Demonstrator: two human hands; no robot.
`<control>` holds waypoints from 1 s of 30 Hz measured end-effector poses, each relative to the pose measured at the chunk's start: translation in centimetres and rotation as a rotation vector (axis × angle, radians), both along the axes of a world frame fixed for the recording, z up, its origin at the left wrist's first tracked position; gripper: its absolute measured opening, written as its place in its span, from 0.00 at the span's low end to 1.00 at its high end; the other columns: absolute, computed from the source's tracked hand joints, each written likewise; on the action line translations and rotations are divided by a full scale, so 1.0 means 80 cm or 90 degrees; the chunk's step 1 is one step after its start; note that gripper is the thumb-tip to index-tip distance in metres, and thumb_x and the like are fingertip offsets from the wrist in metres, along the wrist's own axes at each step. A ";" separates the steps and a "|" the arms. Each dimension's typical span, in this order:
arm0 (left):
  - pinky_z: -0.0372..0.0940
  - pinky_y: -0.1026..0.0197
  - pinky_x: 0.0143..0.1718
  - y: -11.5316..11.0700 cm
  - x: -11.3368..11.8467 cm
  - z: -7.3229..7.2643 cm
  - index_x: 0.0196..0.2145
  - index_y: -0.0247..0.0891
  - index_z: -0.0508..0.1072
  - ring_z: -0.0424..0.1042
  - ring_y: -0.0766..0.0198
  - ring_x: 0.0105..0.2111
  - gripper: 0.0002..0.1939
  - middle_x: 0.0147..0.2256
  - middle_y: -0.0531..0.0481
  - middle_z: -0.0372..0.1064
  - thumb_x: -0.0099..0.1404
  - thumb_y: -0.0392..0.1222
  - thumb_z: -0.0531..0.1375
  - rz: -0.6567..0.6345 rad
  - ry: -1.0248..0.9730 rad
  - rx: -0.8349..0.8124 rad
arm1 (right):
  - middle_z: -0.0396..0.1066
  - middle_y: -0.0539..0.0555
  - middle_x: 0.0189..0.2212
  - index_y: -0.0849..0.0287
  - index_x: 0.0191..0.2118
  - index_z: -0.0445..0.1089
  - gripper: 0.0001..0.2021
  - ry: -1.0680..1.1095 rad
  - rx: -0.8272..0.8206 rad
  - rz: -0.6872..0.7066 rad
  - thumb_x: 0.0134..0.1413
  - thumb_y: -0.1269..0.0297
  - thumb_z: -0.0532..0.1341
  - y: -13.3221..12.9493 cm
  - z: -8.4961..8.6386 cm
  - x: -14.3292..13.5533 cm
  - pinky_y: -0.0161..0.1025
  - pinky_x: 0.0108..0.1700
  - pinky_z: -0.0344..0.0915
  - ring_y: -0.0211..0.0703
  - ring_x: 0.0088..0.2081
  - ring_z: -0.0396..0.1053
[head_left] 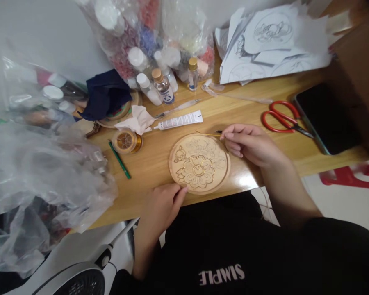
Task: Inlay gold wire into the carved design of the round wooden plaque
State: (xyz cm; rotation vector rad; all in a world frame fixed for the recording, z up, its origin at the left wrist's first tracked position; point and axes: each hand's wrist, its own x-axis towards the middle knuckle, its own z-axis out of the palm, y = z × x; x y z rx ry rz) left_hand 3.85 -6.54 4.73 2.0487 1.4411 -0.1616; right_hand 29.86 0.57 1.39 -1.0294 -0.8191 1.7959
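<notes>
A round wooden board (224, 180) with a raised rim lies on the table, bearing a line drawing of flowers. Gold wire outlines the large flower (198, 170), while the upper drawing shows only thin lines. My left hand (162, 205) grips the board's lower left edge, thumb at the rim and other fingers partly hidden. Above the board's upper right edge, my right hand (249, 143) pinches a thin gold wire (209, 134) that points left. A small dark tip shows beside those fingers; its kind is unclear.
Left of the board are a gold wire spool (126, 141) and a green pencil (119, 160). Behind it lie a white tube (180, 120) and small bottles (162, 86). Red-handled scissors (281, 116) and a phone (326, 119) lie right. Plastic bags (49, 172) crowd the left.
</notes>
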 end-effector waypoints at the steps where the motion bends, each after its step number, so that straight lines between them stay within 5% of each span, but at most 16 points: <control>1: 0.51 0.63 0.26 0.000 0.000 0.000 0.24 0.37 0.68 0.67 0.65 0.23 0.19 0.24 0.52 0.72 0.72 0.46 0.53 -0.003 -0.008 0.009 | 0.57 0.42 0.13 0.61 0.29 0.72 0.08 -0.002 -0.002 -0.001 0.49 0.63 0.68 0.000 0.000 0.000 0.30 0.17 0.44 0.28 0.17 0.53; 9: 0.50 0.65 0.25 -0.005 0.004 -0.001 0.24 0.37 0.67 0.64 0.67 0.21 0.17 0.22 0.53 0.69 0.68 0.46 0.59 0.024 -0.030 0.033 | 0.58 0.43 0.13 0.62 0.29 0.72 0.08 -0.002 0.000 0.004 0.49 0.64 0.68 -0.002 0.002 -0.002 0.30 0.18 0.44 0.28 0.16 0.53; 15: 0.48 0.62 0.27 -0.005 0.016 0.005 0.20 0.38 0.66 0.65 0.64 0.22 0.24 0.22 0.50 0.70 0.71 0.51 0.53 0.070 0.104 -0.070 | 0.57 0.43 0.14 0.61 0.29 0.70 0.10 -0.017 0.023 0.024 0.52 0.61 0.68 -0.002 -0.001 0.000 0.32 0.19 0.45 0.28 0.17 0.52; 20: 0.51 0.62 0.29 0.002 0.017 0.009 0.25 0.38 0.68 0.68 0.62 0.26 0.20 0.25 0.50 0.71 0.73 0.46 0.50 0.118 0.097 -0.097 | 0.57 0.43 0.14 0.61 0.30 0.70 0.09 -0.020 0.028 0.026 0.54 0.61 0.67 -0.004 -0.004 0.001 0.32 0.19 0.44 0.28 0.17 0.52; 30: 0.48 0.64 0.25 0.039 0.006 -0.006 0.23 0.38 0.67 0.65 0.64 0.22 0.17 0.22 0.50 0.70 0.68 0.42 0.52 0.158 0.093 0.077 | 0.58 0.42 0.12 0.60 0.28 0.71 0.13 -0.078 0.001 -0.014 0.44 0.56 0.70 -0.007 0.004 -0.007 0.32 0.20 0.44 0.29 0.16 0.52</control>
